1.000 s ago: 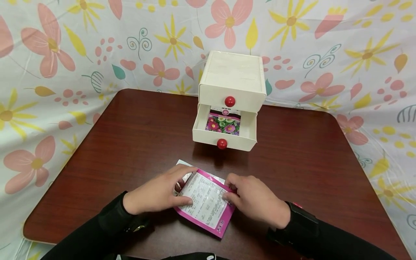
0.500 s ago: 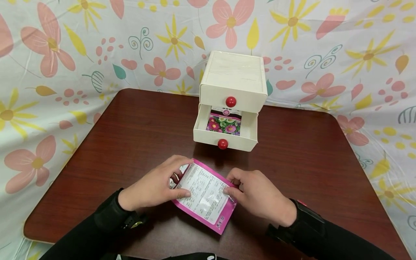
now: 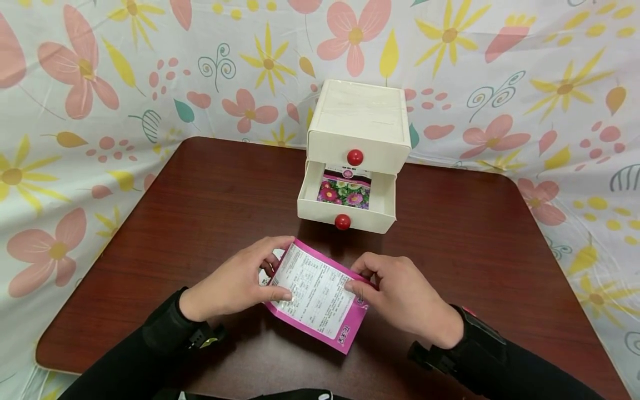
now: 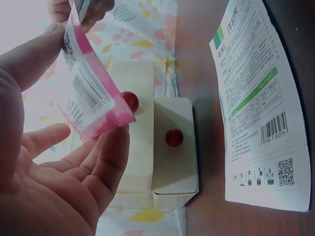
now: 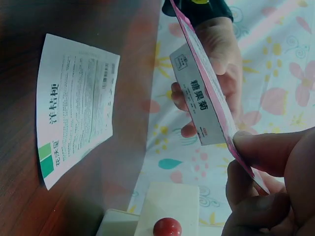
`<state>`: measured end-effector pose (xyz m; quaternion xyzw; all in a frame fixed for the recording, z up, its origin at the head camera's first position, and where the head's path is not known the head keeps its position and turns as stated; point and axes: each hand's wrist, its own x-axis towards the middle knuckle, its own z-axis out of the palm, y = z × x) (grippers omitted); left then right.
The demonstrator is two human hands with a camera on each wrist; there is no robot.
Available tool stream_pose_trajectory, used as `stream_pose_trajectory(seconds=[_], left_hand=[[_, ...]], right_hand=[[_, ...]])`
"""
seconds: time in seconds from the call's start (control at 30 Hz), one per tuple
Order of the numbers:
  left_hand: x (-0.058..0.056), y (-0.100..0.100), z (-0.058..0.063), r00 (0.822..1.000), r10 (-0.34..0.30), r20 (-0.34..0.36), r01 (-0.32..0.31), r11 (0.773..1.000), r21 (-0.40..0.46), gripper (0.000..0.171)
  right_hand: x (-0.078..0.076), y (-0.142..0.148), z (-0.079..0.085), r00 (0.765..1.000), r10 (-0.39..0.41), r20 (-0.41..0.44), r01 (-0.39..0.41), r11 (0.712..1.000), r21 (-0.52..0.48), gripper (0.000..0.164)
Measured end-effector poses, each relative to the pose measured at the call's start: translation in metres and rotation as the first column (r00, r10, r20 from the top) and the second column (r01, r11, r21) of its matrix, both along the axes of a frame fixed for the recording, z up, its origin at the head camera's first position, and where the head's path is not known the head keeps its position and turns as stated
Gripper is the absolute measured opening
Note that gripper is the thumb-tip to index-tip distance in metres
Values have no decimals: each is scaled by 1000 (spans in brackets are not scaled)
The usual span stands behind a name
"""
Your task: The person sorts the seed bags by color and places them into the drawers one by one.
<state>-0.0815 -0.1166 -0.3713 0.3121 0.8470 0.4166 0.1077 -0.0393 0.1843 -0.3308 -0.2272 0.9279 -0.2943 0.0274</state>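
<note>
Both hands hold a pink-bordered seed packet (image 3: 315, 291), its white printed label facing up. My left hand (image 3: 227, 286) has the thumb on the label and the fingers at the left edge and beneath. At the right edge, my right hand (image 3: 402, 297) pinches it between thumb and curled fingers, as the right wrist view also shows. Under the pink packet (image 5: 212, 83) there, a white panel (image 5: 197, 101) with dark characters sticks out. A white packet with green marks (image 4: 261, 118) lies on the table below; the held packet hides it from the head view.
A cream drawer unit (image 3: 362, 111) stands at the back of the brown table (image 3: 220, 200). Its upper drawer is closed. The lower drawer (image 3: 317, 209), with a red knob (image 3: 342, 222), is pulled out and holds a flower-pictured packet (image 3: 345, 191). Flowered cloth (image 3: 160, 111) hangs behind.
The pink packet has risen and shifted slightly away from the body, with both hands following. The white packet's edge, visible behind it a second ago, is now covered in the head view.
</note>
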Motion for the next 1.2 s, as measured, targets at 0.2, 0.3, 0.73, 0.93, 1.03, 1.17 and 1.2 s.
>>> stream_pose_trajectory(seconds=[0.2, 0.3, 0.73, 0.93, 1.03, 1.17, 1.2], left_hand=[[-1, -2, 1, 1000, 16, -25, -15, 1000, 12, 88], [-2, -3, 1, 998, 35, -53, -34, 999, 17, 81], [-2, -8, 7, 995, 15, -97, -8, 997, 75, 60], [-3, -12, 10, 991, 19, -129, -2, 992, 124, 55], [-3, -13, 11, 988, 39, -152, -18, 990, 140, 55], [-2, -15, 13, 984, 74, -165, -47, 985, 164, 55], [-2, -16, 13, 984, 80, -162, -51, 984, 172, 56]], right_hand=[[1, -1, 3, 999, -5, -41, 4, 1000, -28, 20], [1, 0, 6, 997, -8, -83, 4, 999, -43, 21], [4, 1, 15, 980, 22, -197, -46, 992, -119, 21], [7, 1, 20, 975, 16, -223, -56, 983, -177, 22], [9, 2, 23, 976, 13, -218, -60, 976, -210, 22], [10, 2, 24, 977, 23, -212, -74, 969, -237, 22], [11, 2, 25, 977, 25, -211, -77, 968, -241, 22]])
